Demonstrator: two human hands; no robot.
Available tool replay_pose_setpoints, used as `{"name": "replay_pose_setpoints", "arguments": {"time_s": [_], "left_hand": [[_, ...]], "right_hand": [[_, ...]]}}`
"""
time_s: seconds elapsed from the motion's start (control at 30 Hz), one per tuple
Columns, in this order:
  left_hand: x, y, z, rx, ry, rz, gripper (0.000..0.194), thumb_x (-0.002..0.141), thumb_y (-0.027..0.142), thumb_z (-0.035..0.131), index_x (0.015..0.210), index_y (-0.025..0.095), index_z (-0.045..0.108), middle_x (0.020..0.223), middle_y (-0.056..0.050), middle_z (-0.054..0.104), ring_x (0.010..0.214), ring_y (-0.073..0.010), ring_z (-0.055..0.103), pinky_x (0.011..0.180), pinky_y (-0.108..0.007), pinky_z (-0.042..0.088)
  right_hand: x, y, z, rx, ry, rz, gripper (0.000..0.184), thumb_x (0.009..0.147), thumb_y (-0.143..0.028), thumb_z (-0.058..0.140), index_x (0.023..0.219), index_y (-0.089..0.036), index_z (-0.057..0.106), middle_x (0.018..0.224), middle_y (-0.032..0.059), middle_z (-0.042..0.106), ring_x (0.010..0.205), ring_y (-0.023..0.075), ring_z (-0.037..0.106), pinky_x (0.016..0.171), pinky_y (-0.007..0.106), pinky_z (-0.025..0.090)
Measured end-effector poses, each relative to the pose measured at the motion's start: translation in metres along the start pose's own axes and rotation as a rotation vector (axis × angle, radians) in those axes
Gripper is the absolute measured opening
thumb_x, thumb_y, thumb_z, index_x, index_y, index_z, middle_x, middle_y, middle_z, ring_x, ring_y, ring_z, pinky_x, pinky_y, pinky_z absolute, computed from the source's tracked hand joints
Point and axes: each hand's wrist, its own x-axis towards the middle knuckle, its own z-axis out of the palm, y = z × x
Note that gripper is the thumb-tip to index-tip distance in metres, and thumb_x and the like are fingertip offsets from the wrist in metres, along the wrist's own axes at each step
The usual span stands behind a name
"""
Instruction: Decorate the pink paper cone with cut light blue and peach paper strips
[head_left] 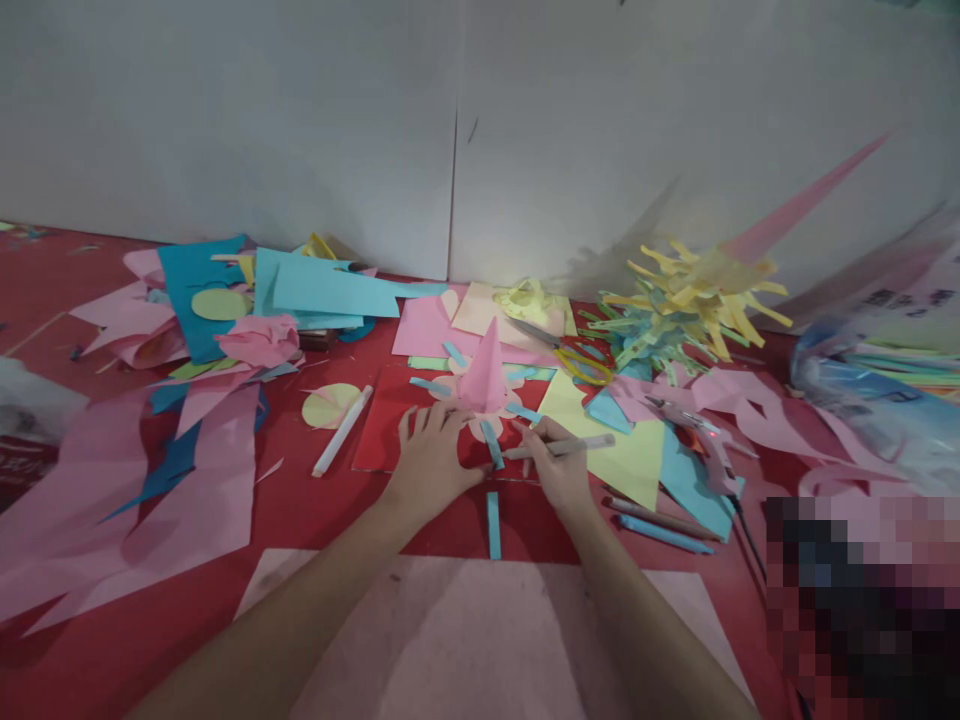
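A pink paper cone [486, 372] stands upright on pale pink petals [442, 388], with several short blue paper strips [491, 444] pointing outward from it. Under them is a flat red sheet [382, 430]. My left hand [433, 455] rests on this sheet to the left of the cone, its fingers spread near the petals and its thumb beside the front blue strip. In my right hand [559, 470] is a pale marker pen [600, 442], its tip low beside the front strip. One loose blue strip [493, 525] lies nearer to me, between my forearms.
A white marker [343, 432] and a yellow paper disc [322, 408] lie left. Yellow-handled scissors [583, 364] sit behind. Right are a hot glue gun [701, 428] with its cord, brown and blue markers [666, 534], a fringed paper cone [697, 285] and a plastic bag [885, 370].
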Motion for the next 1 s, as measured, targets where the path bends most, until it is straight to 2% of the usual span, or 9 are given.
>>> {"name": "replay_pose_setpoints", "arguments": {"time_s": [0.1, 0.2, 0.33, 0.4, 0.5, 0.6, 0.73, 0.83, 1.0], "left_hand": [[0.000, -0.002, 0.000, -0.008, -0.004, 0.010, 0.051, 0.062, 0.038, 0.065, 0.108, 0.027, 0.050, 0.119, -0.003, 0.049, 0.109, -0.0249, 0.042, 0.099, -0.046, 0.021], [0.000, -0.002, -0.001, -0.019, -0.015, 0.020, 0.050, 0.062, 0.036, 0.065, 0.109, 0.027, 0.049, 0.119, -0.002, 0.048, 0.109, -0.0239, 0.042, 0.100, -0.046, 0.020], [0.000, -0.002, 0.000, -0.021, -0.021, 0.015, 0.051, 0.061, 0.037, 0.065, 0.109, 0.027, 0.049, 0.119, -0.002, 0.048, 0.111, -0.0245, 0.041, 0.101, -0.046, 0.020], [-0.001, -0.002, 0.000, -0.022, -0.017, 0.017, 0.050, 0.061, 0.037, 0.065, 0.108, 0.027, 0.050, 0.119, -0.002, 0.048, 0.111, -0.0246, 0.041, 0.101, -0.046, 0.018], [-0.002, -0.002, -0.004, -0.052, -0.013, 0.017, 0.041, 0.067, 0.037, 0.061, 0.105, 0.027, 0.051, 0.118, -0.001, 0.050, 0.111, -0.0228, 0.042, 0.102, -0.045, 0.016], [0.004, -0.002, -0.014, -0.087, 0.070, -0.028, 0.025, 0.078, 0.037, 0.051, 0.101, 0.027, 0.054, 0.111, -0.001, 0.055, 0.107, -0.0200, 0.046, 0.099, -0.041, 0.022], [0.024, 0.004, -0.032, -0.134, 0.300, -0.065, 0.025, 0.081, 0.037, 0.049, 0.103, 0.026, 0.054, 0.106, -0.002, 0.057, 0.100, -0.0196, 0.050, 0.090, -0.036, 0.031], [0.040, 0.016, -0.037, -0.161, 0.392, -0.049, 0.030, 0.077, 0.040, 0.055, 0.105, 0.027, 0.053, 0.109, -0.002, 0.056, 0.102, -0.0209, 0.049, 0.089, -0.037, 0.031], [0.063, 0.038, -0.025, -0.173, 0.454, -0.036, 0.038, 0.073, 0.039, 0.060, 0.107, 0.024, 0.050, 0.111, -0.004, 0.054, 0.105, -0.0224, 0.048, 0.089, -0.039, 0.033]], "right_hand": [[0.000, 0.001, 0.000, -0.011, -0.046, -0.035, 0.032, 0.077, -0.028, 0.050, 0.048, -0.022, 0.037, 0.036, -0.0074, 0.043, 0.037, 0.0085, 0.040, 0.054, 0.025, 0.042], [0.000, 0.003, 0.000, 0.021, -0.037, -0.043, 0.033, 0.076, -0.024, 0.050, 0.047, -0.022, 0.035, 0.034, -0.0090, 0.038, 0.035, 0.0070, 0.037, 0.064, 0.028, 0.044], [0.000, 0.003, 0.000, 0.019, -0.028, -0.005, 0.031, 0.077, -0.028, 0.050, 0.049, -0.022, 0.037, 0.035, -0.0083, 0.040, 0.035, 0.0085, 0.040, 0.051, 0.025, 0.041], [-0.001, 0.001, -0.001, 0.008, -0.006, -0.020, 0.031, 0.077, -0.028, 0.051, 0.049, -0.022, 0.038, 0.037, -0.0077, 0.041, 0.037, 0.0088, 0.040, 0.051, 0.025, 0.041], [-0.002, -0.004, -0.007, 0.116, 0.185, -0.081, 0.029, 0.079, -0.026, 0.051, 0.052, -0.021, 0.041, 0.039, -0.0084, 0.042, 0.039, 0.0086, 0.043, 0.061, 0.028, 0.046], [0.001, -0.007, -0.021, 0.286, 0.408, -0.142, 0.029, 0.080, -0.026, 0.051, 0.054, -0.021, 0.040, 0.038, -0.0098, 0.040, 0.042, 0.0085, 0.047, 0.073, 0.031, 0.048], [0.010, -0.005, -0.044, 0.182, 0.659, -0.129, 0.029, 0.077, -0.027, 0.054, 0.053, -0.020, 0.041, 0.040, -0.0081, 0.041, 0.044, 0.0093, 0.049, 0.058, 0.024, 0.044], [0.014, -0.003, -0.054, 0.093, 0.723, -0.123, 0.028, 0.077, -0.027, 0.053, 0.053, -0.019, 0.042, 0.041, -0.0067, 0.044, 0.046, 0.0099, 0.050, 0.051, 0.021, 0.038], [0.011, -0.005, -0.055, 0.101, 0.695, -0.109, 0.028, 0.079, -0.028, 0.051, 0.054, -0.019, 0.042, 0.041, -0.0069, 0.044, 0.044, 0.0085, 0.046, 0.050, 0.021, 0.037]]}}
